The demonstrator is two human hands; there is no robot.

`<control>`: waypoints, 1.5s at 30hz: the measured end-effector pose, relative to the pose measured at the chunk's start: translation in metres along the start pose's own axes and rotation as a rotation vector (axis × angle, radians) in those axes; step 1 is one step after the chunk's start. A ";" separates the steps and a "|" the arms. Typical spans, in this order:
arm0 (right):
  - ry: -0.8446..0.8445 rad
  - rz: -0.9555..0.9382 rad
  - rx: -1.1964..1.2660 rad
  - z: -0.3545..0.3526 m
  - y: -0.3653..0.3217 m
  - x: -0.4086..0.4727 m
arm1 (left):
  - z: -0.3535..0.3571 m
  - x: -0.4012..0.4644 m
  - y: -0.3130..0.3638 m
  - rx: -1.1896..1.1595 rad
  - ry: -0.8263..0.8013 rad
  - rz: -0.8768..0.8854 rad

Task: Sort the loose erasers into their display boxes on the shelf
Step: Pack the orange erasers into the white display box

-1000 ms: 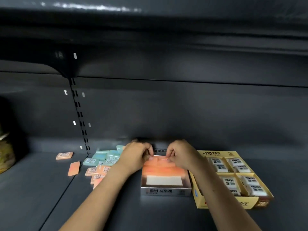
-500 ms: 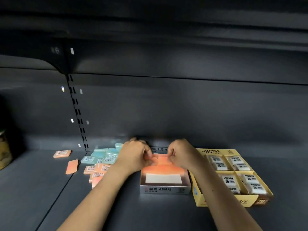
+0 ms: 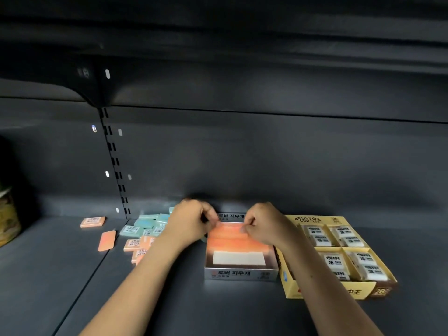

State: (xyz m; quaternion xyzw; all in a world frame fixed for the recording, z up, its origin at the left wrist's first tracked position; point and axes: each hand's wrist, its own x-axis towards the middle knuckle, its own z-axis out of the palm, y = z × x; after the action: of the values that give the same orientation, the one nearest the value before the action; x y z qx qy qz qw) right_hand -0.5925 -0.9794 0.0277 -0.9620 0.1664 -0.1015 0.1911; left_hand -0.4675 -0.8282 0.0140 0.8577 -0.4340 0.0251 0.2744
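A silver display box (image 3: 241,274) with Korean lettering stands mid-shelf, holding a row of orange erasers (image 3: 232,240) at its back; its white floor shows in front. My left hand (image 3: 191,220) and my right hand (image 3: 264,224) hover over the box's back end, fingers pinched on the upright orange erasers there. Left of the box lies a loose pile of teal erasers (image 3: 145,223) and orange erasers (image 3: 138,244), partly hidden by my left forearm. Two stray orange erasers (image 3: 93,221) (image 3: 107,240) lie further left.
A yellow display box (image 3: 329,291) with four compartments of white wrapped erasers stands right of the silver box, touching it. A tin or jar (image 3: 7,214) sits at the far left edge. A slotted upright (image 3: 116,166) divides the dark back wall. Another shelf hangs overhead.
Both hands have stayed at the back of the silver box, with only small finger movements on the orange erasers. The view has shifted slightly.
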 end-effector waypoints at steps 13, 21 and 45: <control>0.102 -0.187 0.062 0.003 -0.034 0.002 | -0.098 -0.060 -0.085 -0.009 0.039 -0.207; -0.026 -0.430 0.051 0.036 -0.094 0.002 | -0.089 -0.089 -0.124 0.102 -0.071 -0.300; -0.001 -0.450 -0.315 0.080 -0.152 0.015 | -0.088 -0.087 -0.156 0.045 0.063 -0.422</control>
State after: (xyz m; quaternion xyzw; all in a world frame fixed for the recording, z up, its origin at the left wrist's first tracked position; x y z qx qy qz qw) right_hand -0.5157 -0.8256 0.0184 -0.9927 -0.0381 -0.1139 0.0120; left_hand -0.3863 -0.6477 -0.0053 0.9342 -0.2355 0.0036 0.2680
